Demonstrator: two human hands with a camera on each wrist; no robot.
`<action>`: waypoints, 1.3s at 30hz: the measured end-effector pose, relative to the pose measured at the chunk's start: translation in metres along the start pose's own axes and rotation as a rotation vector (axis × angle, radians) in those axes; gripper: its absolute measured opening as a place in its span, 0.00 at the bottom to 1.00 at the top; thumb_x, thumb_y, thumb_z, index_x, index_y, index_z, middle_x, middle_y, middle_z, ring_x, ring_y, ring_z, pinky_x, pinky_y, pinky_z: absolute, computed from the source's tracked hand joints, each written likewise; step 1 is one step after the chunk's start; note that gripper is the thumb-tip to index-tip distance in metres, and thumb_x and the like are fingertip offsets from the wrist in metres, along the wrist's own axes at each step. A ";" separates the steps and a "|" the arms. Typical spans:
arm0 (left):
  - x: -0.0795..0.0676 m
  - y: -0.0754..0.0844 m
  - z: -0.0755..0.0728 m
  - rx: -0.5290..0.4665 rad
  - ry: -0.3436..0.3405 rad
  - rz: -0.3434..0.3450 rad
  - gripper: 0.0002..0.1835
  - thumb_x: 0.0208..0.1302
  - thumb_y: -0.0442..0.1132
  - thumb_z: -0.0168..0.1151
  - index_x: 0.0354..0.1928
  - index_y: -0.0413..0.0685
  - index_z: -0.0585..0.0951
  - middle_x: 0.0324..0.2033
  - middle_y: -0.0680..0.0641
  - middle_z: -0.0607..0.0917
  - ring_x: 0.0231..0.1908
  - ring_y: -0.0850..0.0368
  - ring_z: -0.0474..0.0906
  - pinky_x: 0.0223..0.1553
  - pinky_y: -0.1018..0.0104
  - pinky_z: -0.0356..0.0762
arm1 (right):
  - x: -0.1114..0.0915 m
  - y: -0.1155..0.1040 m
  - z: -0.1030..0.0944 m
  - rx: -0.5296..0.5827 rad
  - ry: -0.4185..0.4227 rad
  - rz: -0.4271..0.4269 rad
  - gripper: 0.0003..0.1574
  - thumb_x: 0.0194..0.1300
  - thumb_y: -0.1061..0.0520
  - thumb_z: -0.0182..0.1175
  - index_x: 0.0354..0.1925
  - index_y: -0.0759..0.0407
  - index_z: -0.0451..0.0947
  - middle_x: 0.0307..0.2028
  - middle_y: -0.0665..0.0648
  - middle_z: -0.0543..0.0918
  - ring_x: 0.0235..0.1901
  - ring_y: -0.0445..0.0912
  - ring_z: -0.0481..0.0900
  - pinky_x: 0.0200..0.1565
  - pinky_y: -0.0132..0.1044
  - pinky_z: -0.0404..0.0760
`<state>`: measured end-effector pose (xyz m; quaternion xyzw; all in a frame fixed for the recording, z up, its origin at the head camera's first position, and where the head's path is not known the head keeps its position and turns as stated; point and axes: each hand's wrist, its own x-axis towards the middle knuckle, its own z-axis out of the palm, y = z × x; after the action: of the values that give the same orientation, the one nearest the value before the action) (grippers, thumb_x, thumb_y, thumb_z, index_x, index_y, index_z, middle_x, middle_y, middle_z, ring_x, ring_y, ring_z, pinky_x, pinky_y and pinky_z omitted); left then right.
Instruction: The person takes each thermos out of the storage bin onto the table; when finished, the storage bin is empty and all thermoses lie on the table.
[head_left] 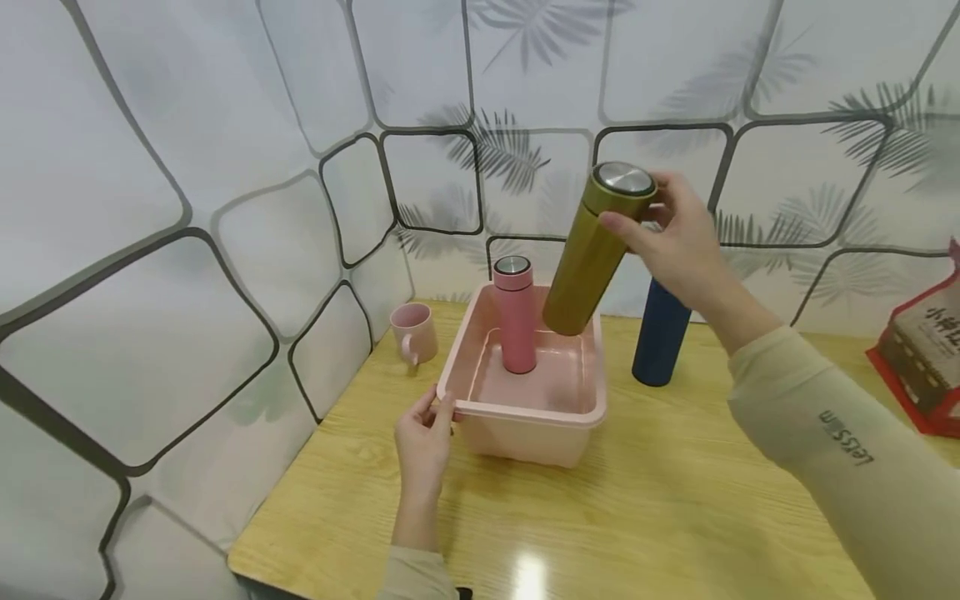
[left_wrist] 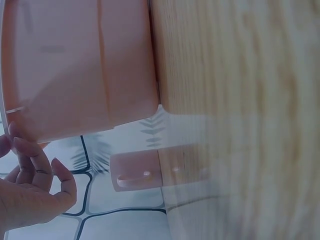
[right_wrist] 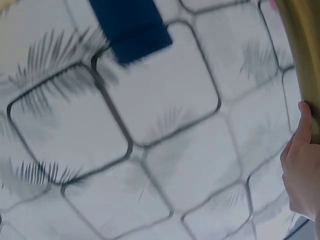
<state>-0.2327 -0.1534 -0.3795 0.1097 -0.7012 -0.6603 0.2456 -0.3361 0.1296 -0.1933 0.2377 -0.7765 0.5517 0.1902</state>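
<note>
My right hand (head_left: pixel 678 242) grips a gold-green thermos bottle (head_left: pixel 592 258) near its silver-topped lid. The bottle tilts, its base hanging over the right side of a pink plastic basin (head_left: pixel 525 410). Inside the basin a pink thermos bottle (head_left: pixel 516 321) stands upright toward the left. My left hand (head_left: pixel 423 437) pinches the basin's rim at the near left corner, thumb on top. In the left wrist view, fingers of the left hand (left_wrist: pixel 35 175) curl at the basin's edge. The right wrist view catches only part of the gold-green bottle (right_wrist: pixel 305 60) beside the right hand (right_wrist: pixel 302 170).
A dark blue thermos bottle (head_left: pixel 656 337) stands right of the basin, partly behind my right hand. Left of the basin is a pink mug (head_left: pixel 414 333). A red and brown package (head_left: pixel 926 350) sits at the far right of the wooden table (head_left: pixel 637 492). Patterned walls close off the back and left.
</note>
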 end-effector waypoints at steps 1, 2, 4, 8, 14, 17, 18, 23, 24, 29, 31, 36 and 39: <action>0.000 0.000 0.000 -0.002 -0.001 -0.003 0.24 0.69 0.36 0.62 0.59 0.23 0.73 0.23 0.42 0.85 0.20 0.59 0.72 0.21 0.75 0.66 | 0.000 -0.005 -0.011 0.023 0.012 -0.002 0.34 0.65 0.54 0.67 0.64 0.57 0.65 0.53 0.55 0.73 0.50 0.48 0.75 0.40 0.30 0.81; 0.000 0.001 0.000 -0.004 -0.001 -0.006 0.24 0.69 0.36 0.62 0.59 0.24 0.73 0.23 0.42 0.85 0.20 0.59 0.72 0.21 0.75 0.67 | 0.000 -0.009 -0.022 0.039 0.016 0.002 0.33 0.66 0.56 0.66 0.64 0.56 0.64 0.53 0.54 0.73 0.50 0.48 0.76 0.39 0.29 0.81; 0.000 0.003 0.000 -0.008 -0.001 -0.014 0.24 0.69 0.36 0.62 0.60 0.24 0.74 0.23 0.42 0.85 0.20 0.59 0.72 0.22 0.75 0.69 | -0.002 -0.014 -0.044 0.057 0.023 0.022 0.31 0.66 0.58 0.65 0.63 0.54 0.65 0.53 0.54 0.73 0.49 0.47 0.76 0.38 0.29 0.81; -0.002 0.007 0.000 -0.002 -0.003 -0.025 0.23 0.69 0.36 0.62 0.60 0.26 0.74 0.22 0.43 0.85 0.19 0.59 0.72 0.21 0.74 0.69 | -0.014 -0.008 -0.082 -0.036 0.019 0.107 0.30 0.67 0.54 0.64 0.63 0.52 0.63 0.54 0.53 0.72 0.51 0.45 0.76 0.38 0.27 0.81; -0.004 0.006 -0.004 0.021 0.012 -0.032 0.23 0.69 0.35 0.62 0.60 0.26 0.75 0.22 0.44 0.84 0.19 0.60 0.71 0.21 0.75 0.68 | -0.036 0.038 -0.112 -0.320 0.004 0.245 0.46 0.66 0.41 0.64 0.70 0.60 0.57 0.59 0.62 0.70 0.57 0.54 0.72 0.40 0.26 0.77; -0.003 0.005 -0.004 0.028 0.020 -0.028 0.22 0.69 0.34 0.62 0.59 0.26 0.75 0.21 0.45 0.84 0.19 0.61 0.71 0.21 0.75 0.68 | -0.046 0.065 -0.123 -0.412 0.009 0.280 0.52 0.65 0.37 0.63 0.71 0.65 0.55 0.60 0.68 0.70 0.59 0.63 0.70 0.36 0.26 0.73; -0.002 0.005 -0.004 0.032 0.019 -0.030 0.22 0.69 0.35 0.62 0.59 0.26 0.75 0.21 0.45 0.84 0.19 0.61 0.71 0.21 0.75 0.68 | -0.050 0.074 -0.126 -0.430 0.018 0.279 0.51 0.65 0.37 0.63 0.71 0.66 0.56 0.59 0.69 0.70 0.58 0.65 0.70 0.37 0.28 0.72; -0.002 0.004 0.000 0.046 0.007 -0.046 0.22 0.69 0.35 0.61 0.60 0.27 0.75 0.21 0.47 0.84 0.20 0.63 0.70 0.21 0.75 0.67 | -0.067 0.116 -0.140 -0.439 0.090 0.267 0.47 0.66 0.40 0.63 0.68 0.68 0.59 0.58 0.70 0.70 0.55 0.66 0.71 0.40 0.29 0.71; -0.002 0.004 0.002 0.045 0.001 -0.050 0.22 0.70 0.35 0.61 0.60 0.27 0.75 0.21 0.47 0.84 0.20 0.63 0.70 0.21 0.75 0.67 | -0.070 0.123 -0.143 -0.436 0.103 0.280 0.48 0.66 0.40 0.63 0.69 0.68 0.58 0.59 0.71 0.69 0.56 0.67 0.70 0.41 0.30 0.71; -0.003 0.006 0.001 0.045 0.001 -0.047 0.22 0.70 0.35 0.62 0.60 0.27 0.75 0.21 0.46 0.84 0.20 0.62 0.70 0.21 0.75 0.67 | -0.074 0.147 -0.146 -0.395 0.151 0.342 0.54 0.66 0.38 0.61 0.72 0.68 0.50 0.63 0.76 0.65 0.58 0.71 0.68 0.40 0.27 0.70; -0.003 0.007 0.001 0.043 0.003 -0.044 0.21 0.69 0.35 0.62 0.59 0.27 0.76 0.21 0.46 0.84 0.20 0.61 0.71 0.21 0.75 0.67 | -0.075 0.156 -0.145 -0.400 0.169 0.339 0.52 0.66 0.39 0.62 0.72 0.68 0.52 0.61 0.75 0.66 0.57 0.69 0.69 0.37 0.22 0.67; -0.004 0.006 0.000 0.034 0.008 -0.038 0.21 0.69 0.34 0.62 0.59 0.28 0.76 0.21 0.45 0.84 0.20 0.62 0.71 0.22 0.75 0.68 | -0.075 0.169 -0.140 -0.427 0.177 0.313 0.50 0.66 0.40 0.62 0.70 0.69 0.54 0.57 0.73 0.68 0.52 0.64 0.70 0.37 0.25 0.65; -0.003 0.005 0.001 0.031 0.005 -0.035 0.21 0.69 0.34 0.62 0.59 0.28 0.76 0.21 0.45 0.84 0.19 0.62 0.70 0.21 0.75 0.68 | -0.074 0.174 -0.138 -0.426 0.178 0.314 0.50 0.67 0.40 0.62 0.69 0.70 0.55 0.56 0.72 0.68 0.47 0.58 0.69 0.35 0.23 0.66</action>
<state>-0.2293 -0.1508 -0.3753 0.1275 -0.7086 -0.6533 0.2342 -0.3718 0.3200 -0.3239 0.0197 -0.8827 0.4172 0.2155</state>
